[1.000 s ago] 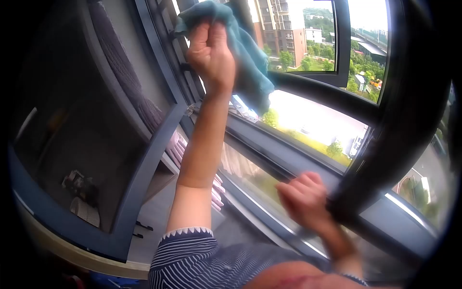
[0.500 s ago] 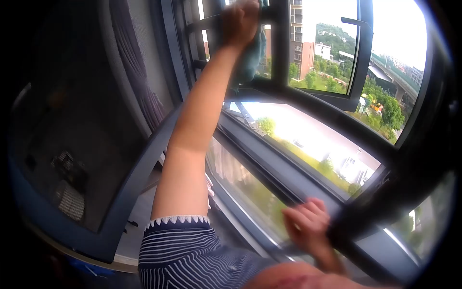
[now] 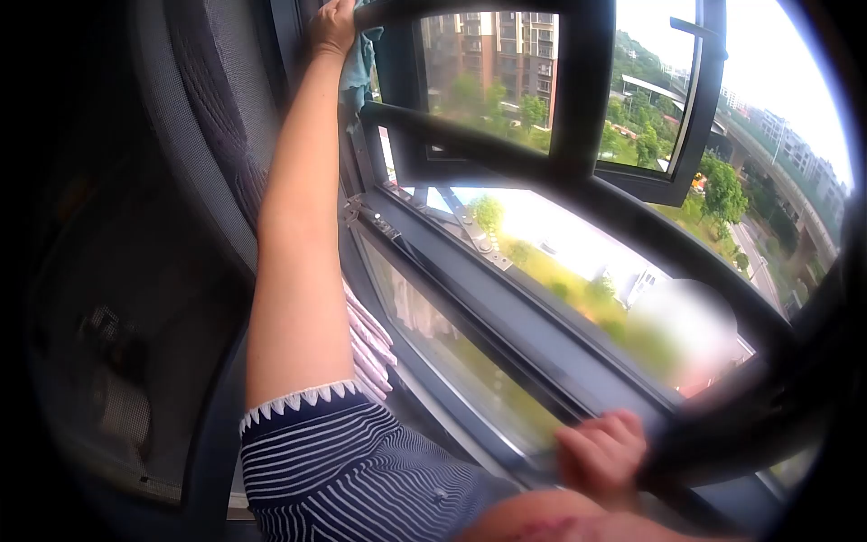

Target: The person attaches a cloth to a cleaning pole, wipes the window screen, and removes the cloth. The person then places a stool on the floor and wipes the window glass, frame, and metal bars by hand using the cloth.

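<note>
My left hand (image 3: 334,29) is raised at the upper left, with its fingers closed on a teal cloth (image 3: 359,68). The cloth hangs beside the dark window frame (image 3: 578,86), near where a crossbar meets the upright side. Lower right, my right hand (image 3: 603,453) is curled beside a thick dark bar (image 3: 722,425), close to the lower window rail (image 3: 506,312). What its fingers grip is hidden.
An outward-opened window sash (image 3: 664,187) hangs beyond the bars. Metal hinge arms (image 3: 474,230) lie along the sill. At the left are a grey-purple curtain (image 3: 212,99) and a dark mesh panel (image 3: 167,135). Pink fabric (image 3: 368,343) hangs below my left arm.
My left hand has moved left with the teal cloth, to the side of the frame. The view has shifted, and my right hand remains curled by the thick bar.
</note>
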Motion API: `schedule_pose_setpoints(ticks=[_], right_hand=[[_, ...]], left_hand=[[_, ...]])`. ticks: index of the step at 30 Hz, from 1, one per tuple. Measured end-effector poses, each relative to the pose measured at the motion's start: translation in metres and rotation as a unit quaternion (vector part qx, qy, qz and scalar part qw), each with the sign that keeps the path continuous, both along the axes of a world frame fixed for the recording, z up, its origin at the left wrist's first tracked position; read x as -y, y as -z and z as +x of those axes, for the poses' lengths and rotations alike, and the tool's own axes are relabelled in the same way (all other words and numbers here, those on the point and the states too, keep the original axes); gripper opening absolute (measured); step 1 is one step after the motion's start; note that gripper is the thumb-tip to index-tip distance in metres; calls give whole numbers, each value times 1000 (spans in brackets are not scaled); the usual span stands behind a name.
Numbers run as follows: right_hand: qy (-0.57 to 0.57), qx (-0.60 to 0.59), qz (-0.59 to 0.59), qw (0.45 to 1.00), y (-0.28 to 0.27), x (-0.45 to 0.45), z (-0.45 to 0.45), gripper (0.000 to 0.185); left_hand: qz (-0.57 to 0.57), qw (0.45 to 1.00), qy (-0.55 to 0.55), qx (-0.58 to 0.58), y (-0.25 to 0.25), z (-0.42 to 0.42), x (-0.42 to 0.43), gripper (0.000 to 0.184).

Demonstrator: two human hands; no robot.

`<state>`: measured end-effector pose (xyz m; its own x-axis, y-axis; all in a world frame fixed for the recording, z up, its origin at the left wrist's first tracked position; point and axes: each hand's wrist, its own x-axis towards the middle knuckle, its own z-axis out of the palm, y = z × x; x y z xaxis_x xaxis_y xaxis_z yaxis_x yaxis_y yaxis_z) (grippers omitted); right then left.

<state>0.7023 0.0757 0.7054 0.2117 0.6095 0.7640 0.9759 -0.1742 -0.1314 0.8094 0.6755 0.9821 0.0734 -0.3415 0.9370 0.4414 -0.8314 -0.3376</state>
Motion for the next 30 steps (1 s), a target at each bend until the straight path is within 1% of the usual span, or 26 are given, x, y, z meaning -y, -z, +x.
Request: schedule_pose_setpoints(ticks=[1, 3, 4, 5, 7, 8, 9, 10, 11, 12, 13, 14, 16, 17, 18, 19, 20, 22, 23, 25, 27, 30], right_hand=[[1, 5, 0, 1000, 3, 1, -1, 22], [-7, 6, -3, 1000, 1, 0, -2, 22], [-8, 12, 2, 1000, 1, 0, -2, 22], [-8, 18, 5, 1000, 0, 0, -2, 22], [-9, 28, 13, 999, 1, 0, -2, 21], [-10, 31, 14, 999, 2, 0, -3, 20], [-7, 29, 18, 999, 3, 0, -3, 20], [-5, 24, 21, 999, 3, -1, -3, 19], [-2, 18, 23, 1000, 3, 0, -5, 19], [-2, 15, 27, 1000, 0, -1, -7, 17], [-3, 16, 32, 999, 0, 0, -8, 16], [-5, 18, 37, 999, 1, 0, -8, 15], [-9, 20, 43, 999, 3, 1, -8, 14], [-9, 17, 44, 999, 3, 2, -9, 14], [-9, 14, 44, 999, 3, 2, -9, 15], [-11, 11, 44, 999, 3, 3, -9, 15], [-15, 12, 43, 999, 4, 3, -9, 15], [-22, 20, 44, 999, 5, 5, -7, 15], [-25, 22, 39, 999, 5, 6, -6, 15], [-29, 28, 29, 999, 6, 7, -5, 15], [-26, 39, 24, 999, 7, 6, -3, 13], [-20, 54, 25, 998, 8, 4, -1, 12]], left_hand=[[-26, 999, 47, -5, 2, -2, 11, 16], [-17, 999, 43, 6, 3, -2, 18, 19], [-171, 976, 132, 31, 3, 0, 32, 23], [-320, 920, 219, 55, 13, -5, 71, 28], [-353, 871, 332, 76, 24, -13, 135, 38], [-335, 861, 372, 88, 29, -18, 160, 39], [-322, 822, 463, 83, 29, -19, 169, 38], [-352, 732, 575, 99, 26, -21, 167, 37], [-376, 627, 673, 112, 24, -24, 164, 35], [-444, 553, 701, 76, 29, -57, 191, 33], [-467, 475, 742, 77, 33, -61, 176, 34], [-436, 407, 802, -39, 50, -64, 158, 36], [-405, 392, 814, -140, 69, -84, 165, 38], [-413, 451, 781, -126, 77, -102, 187, 39], [-387, 324, 843, -183, 78, -106, 188, 38], [-373, 190, 877, -238, 80, -109, 190, 38], [-366, 201, 879, -231, 79, -114, 193, 37], [-460, 363, 798, -138, 71, -125, 199, 36], [-465, 430, 767, -96, 60, -129, 204, 35], [-463, 552, 693, -8, 38, -137, 209, 34], [-504, 663, 535, 142, -15, -139, 210, 42], [-374, 740, 548, 111, -95, -103, 218, 36]])
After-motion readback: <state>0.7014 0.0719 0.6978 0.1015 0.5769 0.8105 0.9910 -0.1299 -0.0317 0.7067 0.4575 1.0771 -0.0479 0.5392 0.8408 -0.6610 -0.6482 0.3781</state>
